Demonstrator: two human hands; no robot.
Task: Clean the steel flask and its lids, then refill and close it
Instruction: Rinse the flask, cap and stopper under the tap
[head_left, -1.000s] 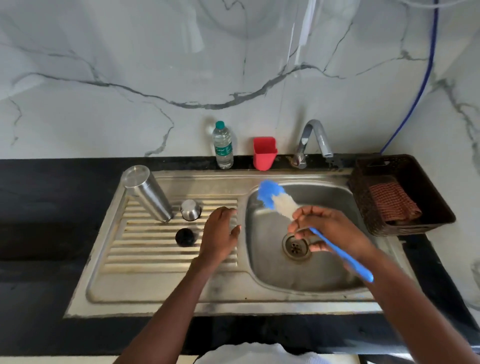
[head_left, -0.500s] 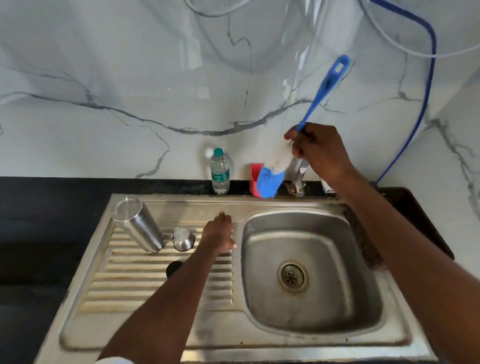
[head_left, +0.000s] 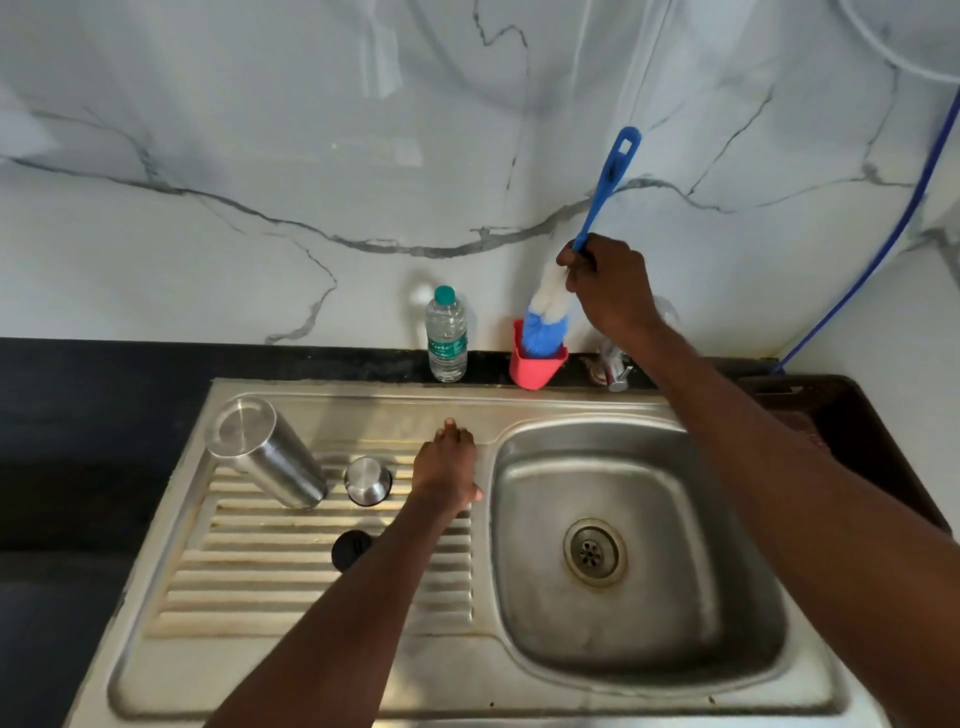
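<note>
The steel flask (head_left: 267, 451) stands upside down on the ribbed drainboard (head_left: 249, 582) at the left. Just right of it sits the steel lid (head_left: 368, 480), and the small black lid (head_left: 349, 550) lies nearer to me, partly behind my left forearm. My left hand (head_left: 448, 467) rests flat on the drainboard beside the basin, fingers straight. My right hand (head_left: 609, 283) grips the blue bottle brush (head_left: 605, 182) by its handle. The brush's blue and white head (head_left: 543, 325) is down in the red holder (head_left: 535, 366) on the back ledge.
A small plastic water bottle (head_left: 445, 335) stands on the ledge left of the red holder. The tap base (head_left: 613, 369) is behind my right wrist. The sink basin (head_left: 613, 545) with its drain lies right of the drainboard. A dark basket (head_left: 852, 431) sits at far right.
My right hand carried the brush from over the basin up to the back ledge, turned it head down and lowered the head into the red holder. My left hand stayed on the drainboard.
</note>
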